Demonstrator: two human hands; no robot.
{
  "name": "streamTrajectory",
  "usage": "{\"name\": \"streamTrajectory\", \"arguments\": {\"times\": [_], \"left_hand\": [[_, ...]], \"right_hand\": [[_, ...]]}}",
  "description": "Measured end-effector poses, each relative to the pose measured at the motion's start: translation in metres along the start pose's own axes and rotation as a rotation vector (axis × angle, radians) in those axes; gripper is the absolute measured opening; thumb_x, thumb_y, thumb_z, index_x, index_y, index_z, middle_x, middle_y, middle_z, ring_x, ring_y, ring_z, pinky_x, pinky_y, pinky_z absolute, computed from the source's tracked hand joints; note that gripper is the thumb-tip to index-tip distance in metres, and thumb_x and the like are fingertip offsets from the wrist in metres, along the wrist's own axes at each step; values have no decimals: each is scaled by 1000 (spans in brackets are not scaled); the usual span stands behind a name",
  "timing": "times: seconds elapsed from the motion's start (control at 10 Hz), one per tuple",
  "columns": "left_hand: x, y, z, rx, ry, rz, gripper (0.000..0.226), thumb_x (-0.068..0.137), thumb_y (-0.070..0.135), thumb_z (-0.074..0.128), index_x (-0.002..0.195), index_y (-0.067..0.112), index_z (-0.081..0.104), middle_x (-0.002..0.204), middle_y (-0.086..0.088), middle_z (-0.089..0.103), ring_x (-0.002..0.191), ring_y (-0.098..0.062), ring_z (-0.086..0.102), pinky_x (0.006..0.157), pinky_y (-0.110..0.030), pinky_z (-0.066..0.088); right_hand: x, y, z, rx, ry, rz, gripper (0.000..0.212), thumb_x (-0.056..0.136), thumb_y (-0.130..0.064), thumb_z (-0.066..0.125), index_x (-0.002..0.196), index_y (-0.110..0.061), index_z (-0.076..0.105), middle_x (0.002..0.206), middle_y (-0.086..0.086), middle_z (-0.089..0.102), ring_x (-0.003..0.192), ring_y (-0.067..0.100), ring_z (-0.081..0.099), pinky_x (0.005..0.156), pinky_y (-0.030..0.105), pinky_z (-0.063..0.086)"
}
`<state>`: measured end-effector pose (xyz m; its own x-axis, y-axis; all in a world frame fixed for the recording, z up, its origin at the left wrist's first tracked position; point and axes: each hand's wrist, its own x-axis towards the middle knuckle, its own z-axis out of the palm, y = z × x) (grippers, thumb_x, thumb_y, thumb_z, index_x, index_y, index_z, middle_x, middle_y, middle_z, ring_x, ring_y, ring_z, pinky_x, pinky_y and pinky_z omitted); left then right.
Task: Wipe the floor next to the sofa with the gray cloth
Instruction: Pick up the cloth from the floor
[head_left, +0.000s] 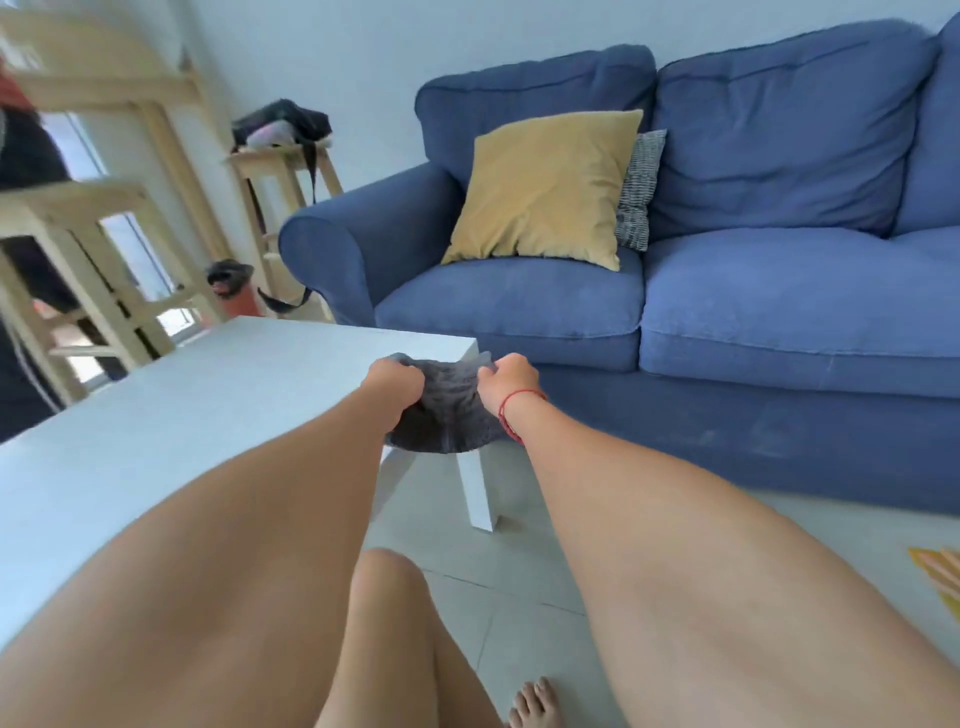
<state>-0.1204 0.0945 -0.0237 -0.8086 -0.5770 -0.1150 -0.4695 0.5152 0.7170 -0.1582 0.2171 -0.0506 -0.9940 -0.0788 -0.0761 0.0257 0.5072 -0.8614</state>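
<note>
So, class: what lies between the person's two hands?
In the head view, the gray cloth stretches between the left hand and the right hand; both grip it, in front of the white table's corner.

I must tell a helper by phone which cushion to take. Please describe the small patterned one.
Find the blue sofa. Against its left back stands a large yellow cushion. The patterned cushion peeks out behind its right edge, smaller, with a fine black-and-white weave.

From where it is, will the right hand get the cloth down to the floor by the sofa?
Probably yes: the right hand already grips the gray cloth, and the floor between table leg and sofa looks bare.
</note>
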Motion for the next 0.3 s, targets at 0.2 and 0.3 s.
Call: {"name": "streamTrajectory", "arguments": {"times": [0.2,0.3], "left_hand": [[-1,-86,-103,-53,205,-206,35,94,18,41,127,12,54,127,-19,52,115,-37,49,83,-36,41],[-3,-108,-122,-50,263,-311,42,93,26,44,129,7,48,127,-18,51,115,-34,50,90,-34,44]], "right_hand": [[-39,-63,94,-22,-232,-131,33,97,-20,50,119,2,59,126,20,61,117,36,56,93,35,46],[-52,-78,113,-7,-293,-74,39,98,-24,47,129,-1,50,136,17,54,124,35,51,100,37,42]]}}
